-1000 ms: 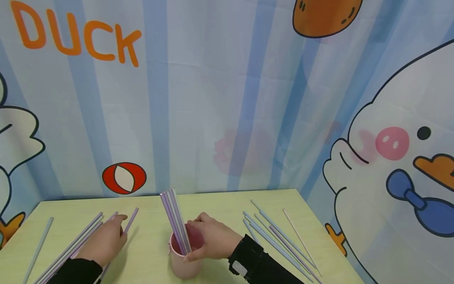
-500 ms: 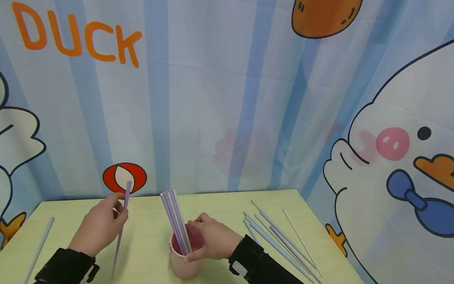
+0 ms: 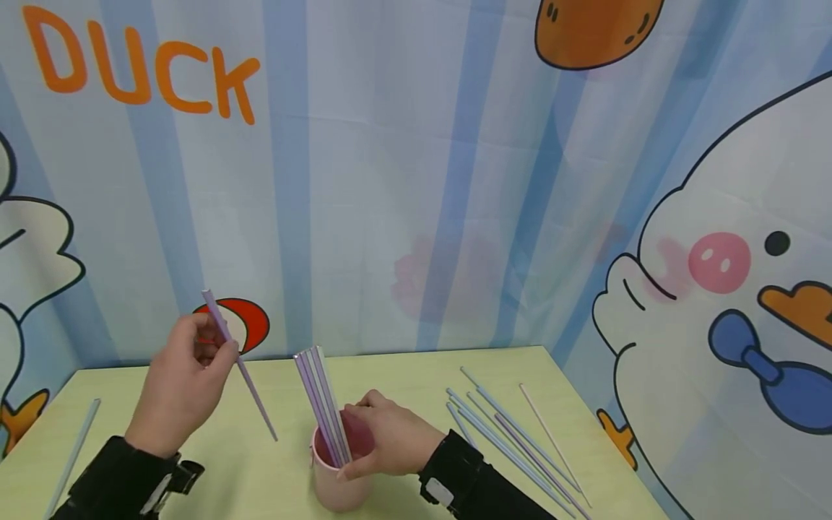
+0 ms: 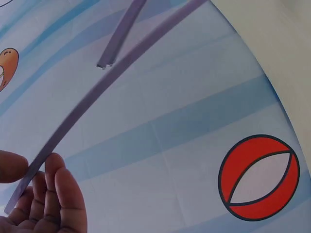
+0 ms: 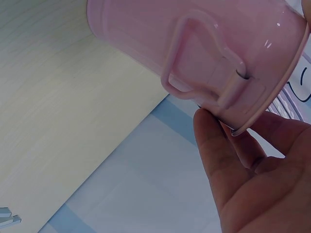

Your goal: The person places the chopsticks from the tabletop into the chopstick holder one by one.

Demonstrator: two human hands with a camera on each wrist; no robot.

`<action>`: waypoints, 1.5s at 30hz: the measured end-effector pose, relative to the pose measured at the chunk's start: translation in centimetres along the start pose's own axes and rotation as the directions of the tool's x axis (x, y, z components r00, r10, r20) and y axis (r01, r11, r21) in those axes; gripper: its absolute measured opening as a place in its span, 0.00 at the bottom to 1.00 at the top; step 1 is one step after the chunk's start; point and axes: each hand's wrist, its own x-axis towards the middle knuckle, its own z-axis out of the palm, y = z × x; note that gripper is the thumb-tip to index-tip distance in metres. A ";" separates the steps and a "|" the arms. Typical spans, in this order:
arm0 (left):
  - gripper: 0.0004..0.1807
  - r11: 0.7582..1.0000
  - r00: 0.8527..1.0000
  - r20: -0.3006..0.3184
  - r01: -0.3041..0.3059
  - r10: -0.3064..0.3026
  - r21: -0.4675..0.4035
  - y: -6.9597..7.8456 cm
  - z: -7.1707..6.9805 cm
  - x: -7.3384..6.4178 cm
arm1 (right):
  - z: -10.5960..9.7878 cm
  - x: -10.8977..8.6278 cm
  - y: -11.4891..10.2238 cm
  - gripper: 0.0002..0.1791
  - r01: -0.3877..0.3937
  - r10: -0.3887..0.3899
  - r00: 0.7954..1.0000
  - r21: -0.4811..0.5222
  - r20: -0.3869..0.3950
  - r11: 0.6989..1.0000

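The left hand (image 3: 184,379) pinches a purple stick (image 3: 257,399), now raised higher with its lower end swung toward, yet outside, the pink cup (image 3: 338,492), which the right hand (image 3: 398,437) grips at the rim.

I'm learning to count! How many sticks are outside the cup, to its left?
2: a purple stick in the left hand and a pale stick on the table, far left. The sleeve may hide more.
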 end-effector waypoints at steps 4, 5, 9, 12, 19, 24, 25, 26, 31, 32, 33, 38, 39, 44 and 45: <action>0.19 0.997 0.998 -0.046 -0.037 0.034 -0.062 1.2 0.2 -0.1 | 0.0 0.0 0.0 0.50 0.002 -0.002 1.000 0.007 0.001 1.000; 0.19 0.996 0.998 -0.055 -0.048 0.044 -0.076 1.4 0.3 -0.1 | 0.0 0.0 0.0 0.50 0.002 -0.002 1.000 0.008 0.001 1.000; 0.17 0.991 0.995 -0.074 -0.074 0.065 -0.115 2.1 0.9 -0.2 | 0.1 0.0 0.1 0.49 0.002 -0.002 1.000 0.013 0.002 1.000; 0.16 0.989 0.995 -0.070 -0.078 0.069 -0.123 2.2 1.5 -0.4 | 0.1 0.1 0.1 0.50 0.001 -0.001 1.000 0.010 -0.001 1.000; 0.18 0.990 0.999 -0.008 -0.045 0.045 -0.132 2.0 3.2 -0.6 | 0.1 0.0 0.0 0.50 0.017 -0.017 1.000 -0.003 -0.009 1.000; 0.18 0.993 0.998 0.059 0.003 0.004 -0.119 1.6 4.3 -0.7 | 0.0 0.0 0.0 0.50 0.026 -0.026 1.000 0.004 -0.010 1.000; 0.18 0.994 0.998 0.069 0.015 -0.007 -0.110 1.5 4.5 -0.7 | 0.0 0.0 0.0 0.50 0.027 -0.027 1.000 0.006 -0.008 1.000; 0.18 0.995 0.997 0.079 0.025 -0.017 -0.099 1.4 4.7 -0.7 | 0.0 0.0 0.0 0.49 0.027 -0.027 1.000 0.009 -0.007 1.000; 0.16 0.997 0.992 0.114 0.064 -0.058 -0.048 0.7 5.8 -1.0 | 0.0 0.1 0.1 0.49 0.033 -0.033 0.999 0.014 -0.004 0.999; 0.16 0.997 0.991 0.122 0.068 -0.063 -0.036 0.6 6.0 -1.0 | 0.1 0.1 0.2 0.50 0.036 -0.036 0.999 0.010 -0.006 0.999; 0.16 0.997 0.989 0.133 0.075 -0.071 -0.026 0.5 6.1 -1.1 | 0.1 0.1 0.2 0.50 0.039 -0.039 0.999 0.007 -0.007 0.999; 0.16 0.993 0.974 0.195 0.115 -0.117 0.024 0.1 7.0 -1.4 | 0.1 0.1 0.3 0.50 0.044 -0.044 0.999 0.005 -0.004 0.999; 0.16 0.992 0.970 0.207 0.124 -0.127 0.030 0.0 7.1 -1.5 | 0.2 0.1 0.3 0.50 0.043 -0.043 0.999 0.007 -0.002 0.999; 0.16 0.987 0.956 0.247 0.149 -0.160 0.063 -0.5 7.8 -1.7 | 0.2 0.2 0.4 0.50 0.047 -0.047 0.999 0.007 -0.001 0.999; 0.16 0.986 0.953 0.255 0.152 -0.165 0.070 -0.6 7.9 -1.8 | 0.2 0.2 0.4 0.50 0.050 -0.050 0.999 0.006 -0.002 0.999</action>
